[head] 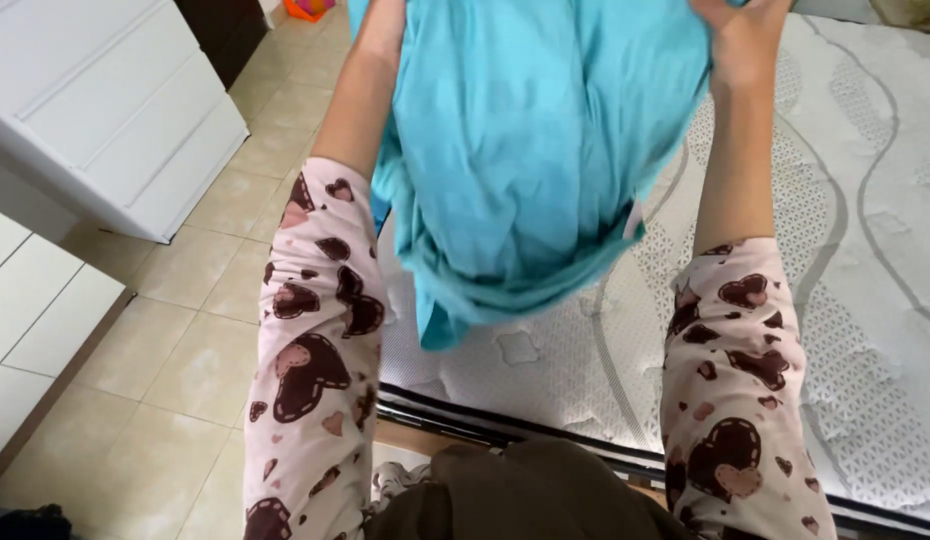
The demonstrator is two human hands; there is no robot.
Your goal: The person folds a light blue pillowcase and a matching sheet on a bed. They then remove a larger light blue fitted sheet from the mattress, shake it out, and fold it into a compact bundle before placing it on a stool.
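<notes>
Head view. A turquoise, soft knitted fabric garment [530, 150] was held up in the air, between the two raised arms, above the near edge of a bare white quilted mattress [835, 300]. The right hand [740, 40] was seen at the top of the frame, its grip clamped on the upper edge of the garment. The left hand was cut off by the upper border of the picture; only the forearm was visible against the cloth, so the state of its grip could not be told. Both forearms were covered to below the elbow by pale pink sleeves printed with dark brown hearts [315, 370].

The garment was hung in loose, uneven folds, its lower end bunched and suspended just above the mattress without being laid on it. No flat fold was seen, and nothing folded was visible on the mattress. The handling was therefore judged to be at an early stage: the garment had been lifted and was held by its top, but spreading, straightening and laying down were not yet done.

A white chest of drawers [115, 110] was stood on the beige tiled floor [185, 350], well apart, to the left.
</notes>
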